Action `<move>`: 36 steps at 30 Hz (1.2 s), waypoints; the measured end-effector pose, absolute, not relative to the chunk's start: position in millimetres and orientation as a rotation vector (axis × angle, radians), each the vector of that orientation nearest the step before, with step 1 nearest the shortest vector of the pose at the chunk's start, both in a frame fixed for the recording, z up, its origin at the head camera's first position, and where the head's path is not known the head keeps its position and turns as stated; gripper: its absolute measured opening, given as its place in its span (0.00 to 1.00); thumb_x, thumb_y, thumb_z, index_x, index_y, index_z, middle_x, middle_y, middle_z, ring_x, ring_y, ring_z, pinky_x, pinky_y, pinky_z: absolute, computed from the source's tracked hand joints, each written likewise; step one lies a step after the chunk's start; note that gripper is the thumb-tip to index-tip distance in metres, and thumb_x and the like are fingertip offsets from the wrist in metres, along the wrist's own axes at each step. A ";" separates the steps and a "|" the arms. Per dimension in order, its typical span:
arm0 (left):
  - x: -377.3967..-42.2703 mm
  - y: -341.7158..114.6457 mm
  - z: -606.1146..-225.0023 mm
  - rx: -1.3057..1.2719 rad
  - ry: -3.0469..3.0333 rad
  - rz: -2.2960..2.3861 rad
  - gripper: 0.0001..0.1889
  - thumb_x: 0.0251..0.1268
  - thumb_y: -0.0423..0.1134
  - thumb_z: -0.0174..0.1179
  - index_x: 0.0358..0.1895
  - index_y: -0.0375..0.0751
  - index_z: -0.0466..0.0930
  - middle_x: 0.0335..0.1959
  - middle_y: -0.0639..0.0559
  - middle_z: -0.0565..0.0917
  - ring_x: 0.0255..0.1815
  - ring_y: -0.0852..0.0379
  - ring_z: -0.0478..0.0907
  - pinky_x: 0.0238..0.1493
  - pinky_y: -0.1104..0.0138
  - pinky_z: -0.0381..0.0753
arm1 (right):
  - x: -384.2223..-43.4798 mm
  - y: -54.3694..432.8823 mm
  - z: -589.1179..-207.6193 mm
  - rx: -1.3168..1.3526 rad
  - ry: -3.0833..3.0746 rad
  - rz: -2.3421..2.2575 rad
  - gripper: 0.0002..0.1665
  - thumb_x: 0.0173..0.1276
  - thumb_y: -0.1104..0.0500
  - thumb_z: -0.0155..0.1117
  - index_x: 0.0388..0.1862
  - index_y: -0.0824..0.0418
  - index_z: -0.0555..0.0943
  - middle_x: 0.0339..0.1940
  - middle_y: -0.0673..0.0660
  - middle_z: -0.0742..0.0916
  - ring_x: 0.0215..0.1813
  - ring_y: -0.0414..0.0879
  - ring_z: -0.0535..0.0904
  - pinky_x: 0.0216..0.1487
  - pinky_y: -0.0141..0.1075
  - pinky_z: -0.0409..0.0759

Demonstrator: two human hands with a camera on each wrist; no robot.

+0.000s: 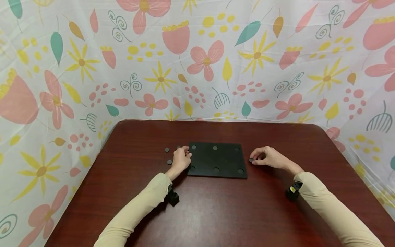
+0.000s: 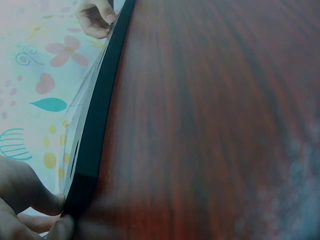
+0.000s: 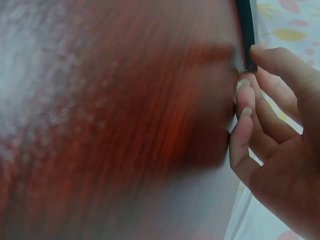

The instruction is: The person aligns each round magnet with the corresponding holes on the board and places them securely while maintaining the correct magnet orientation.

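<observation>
A flat black board (image 1: 216,159) with several round recesses lies on the table, grey discs showing in its far-left and far-middle recesses. At the board's left edge, my left hand (image 1: 181,160) has its curled fingers and thumb on the rim; in the left wrist view the fingertips (image 2: 60,204) close at the board's end. To the right of the board, my right hand (image 1: 267,157) pinches a small dark disc (image 1: 251,160) between thumb and fingers, low over the table. In the right wrist view the fingers mostly hide this disc.
Left of my left hand lie two loose dark discs, one farther back (image 1: 167,150) and one nearer (image 1: 169,162); another (image 1: 178,147) is partly hidden behind the hand. The brown table (image 1: 216,212) meets a flower-patterned curtain (image 1: 206,85) at its back edge.
</observation>
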State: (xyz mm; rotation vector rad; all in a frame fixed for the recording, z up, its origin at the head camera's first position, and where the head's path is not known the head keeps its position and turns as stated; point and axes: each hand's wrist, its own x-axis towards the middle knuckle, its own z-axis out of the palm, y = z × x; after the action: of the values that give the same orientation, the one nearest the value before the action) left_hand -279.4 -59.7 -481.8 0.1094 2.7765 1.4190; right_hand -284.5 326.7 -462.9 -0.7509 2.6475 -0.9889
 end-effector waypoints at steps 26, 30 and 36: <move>-277.4 -60.8 -482.0 0.140 2.786 1.426 0.19 0.70 0.30 0.55 0.62 0.30 0.73 0.47 0.37 0.80 0.46 0.46 0.80 0.43 0.58 0.81 | -288.5 323.9 -464.7 -0.649 2.727 -1.084 0.09 0.65 0.61 0.68 0.44 0.59 0.83 0.36 0.53 0.87 0.37 0.38 0.81 0.39 0.29 0.79; -277.1 -60.4 -480.8 0.135 2.786 1.420 0.19 0.70 0.30 0.55 0.62 0.30 0.73 0.47 0.37 0.80 0.46 0.46 0.80 0.43 0.58 0.82 | -290.2 322.7 -464.9 -0.642 2.723 -1.080 0.09 0.65 0.60 0.68 0.44 0.59 0.83 0.36 0.53 0.87 0.37 0.39 0.81 0.38 0.29 0.79; -279.4 -60.4 -480.4 0.126 2.793 1.414 0.19 0.70 0.30 0.55 0.62 0.31 0.73 0.48 0.37 0.81 0.47 0.45 0.80 0.45 0.58 0.82 | -292.8 319.9 -462.5 -0.636 2.723 -1.078 0.09 0.64 0.60 0.68 0.44 0.58 0.83 0.36 0.53 0.87 0.37 0.41 0.81 0.37 0.29 0.78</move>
State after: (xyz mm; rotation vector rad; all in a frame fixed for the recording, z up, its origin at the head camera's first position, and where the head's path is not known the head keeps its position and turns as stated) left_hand -279.4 -60.4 -480.4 0.1256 2.7927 1.4140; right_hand -292.8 319.9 -462.5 -0.6364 2.7231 -1.0783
